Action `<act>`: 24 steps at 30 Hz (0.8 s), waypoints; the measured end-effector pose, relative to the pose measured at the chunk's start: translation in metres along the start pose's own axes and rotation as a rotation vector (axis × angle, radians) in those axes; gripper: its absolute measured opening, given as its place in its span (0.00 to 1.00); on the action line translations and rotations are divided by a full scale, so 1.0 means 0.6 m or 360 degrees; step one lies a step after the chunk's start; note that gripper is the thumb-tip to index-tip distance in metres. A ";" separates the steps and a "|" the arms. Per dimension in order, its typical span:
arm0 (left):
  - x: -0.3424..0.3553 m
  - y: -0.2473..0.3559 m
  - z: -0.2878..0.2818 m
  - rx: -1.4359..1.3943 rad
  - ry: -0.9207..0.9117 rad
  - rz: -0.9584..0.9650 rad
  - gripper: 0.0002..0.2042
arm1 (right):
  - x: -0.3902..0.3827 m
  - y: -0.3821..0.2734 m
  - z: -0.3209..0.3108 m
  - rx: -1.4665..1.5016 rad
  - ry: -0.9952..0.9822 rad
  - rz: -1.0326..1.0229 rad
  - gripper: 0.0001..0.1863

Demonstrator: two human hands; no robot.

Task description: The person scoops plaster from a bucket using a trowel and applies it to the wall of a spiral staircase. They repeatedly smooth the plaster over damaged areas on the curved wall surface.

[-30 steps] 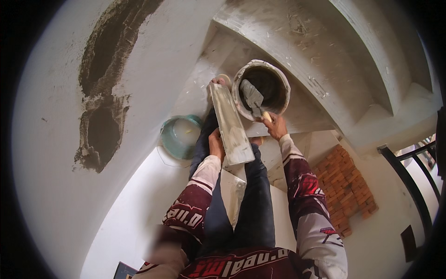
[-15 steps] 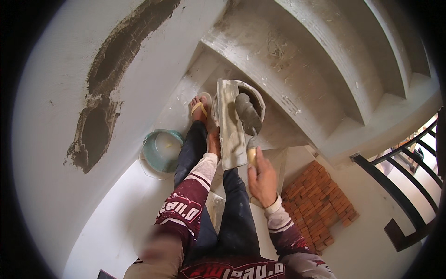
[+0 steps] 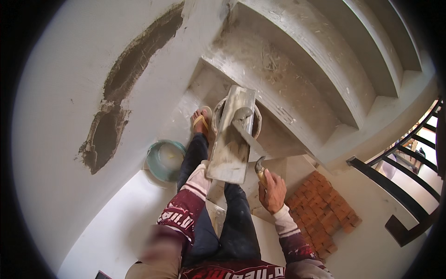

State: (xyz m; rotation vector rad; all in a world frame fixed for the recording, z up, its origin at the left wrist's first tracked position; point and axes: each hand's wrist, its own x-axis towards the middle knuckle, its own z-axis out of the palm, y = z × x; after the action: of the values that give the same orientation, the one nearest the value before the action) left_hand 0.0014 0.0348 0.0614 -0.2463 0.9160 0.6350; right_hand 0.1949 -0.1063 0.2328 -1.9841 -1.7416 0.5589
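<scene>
My right hand (image 3: pixel 272 191) grips the yellowish wooden handle of a pointing trowel (image 3: pixel 250 139). Its grey blade lies over a long, flat, mortar-smeared plastering float (image 3: pixel 229 158). A lump of wet mortar (image 3: pixel 242 114) sits on the float's upper half, by the blade's tip. Underneath, the float hides my left hand; only the left sleeve cuff (image 3: pixel 200 176) shows at its lower left edge, with the arm bearing the float from below. Partly covered by the float is a round bucket (image 3: pixel 258 123).
To the left stands a teal bucket (image 3: pixel 157 160) of cloudy liquid. A grey mortar strip (image 3: pixel 104 135) runs along the white wall. Curved concrete stairs (image 3: pixel 297 69) rise at upper right. Stacked red bricks (image 3: pixel 320 204) and a black railing (image 3: pixel 395 179) are on the right.
The float has tilted rightward and come lower over the bucket. The trowel has moved from beside the float to across it, and mortar from its blade now lies on the float.
</scene>
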 end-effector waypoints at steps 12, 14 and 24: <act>-0.134 0.068 0.044 0.0200 0.0023 0.0004 0.22 | -0.040 0.087 0.131 0.0263 0.0396 0.0072 0.34; -0.133 0.075 0.048 0.0239 0.0027 0.0037 0.22 | -0.048 0.101 0.110 0.0213 0.0366 0.0072 0.35; -0.154 0.066 0.068 0.0283 0.0020 0.0042 0.23 | -0.042 0.053 0.055 0.0280 0.0408 0.0183 0.35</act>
State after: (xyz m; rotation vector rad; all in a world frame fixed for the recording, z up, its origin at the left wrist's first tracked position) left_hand -0.0368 0.0472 0.1622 -0.0794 0.9829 0.5730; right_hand 0.1989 -0.1328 0.1877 -1.9446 -1.3849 0.4551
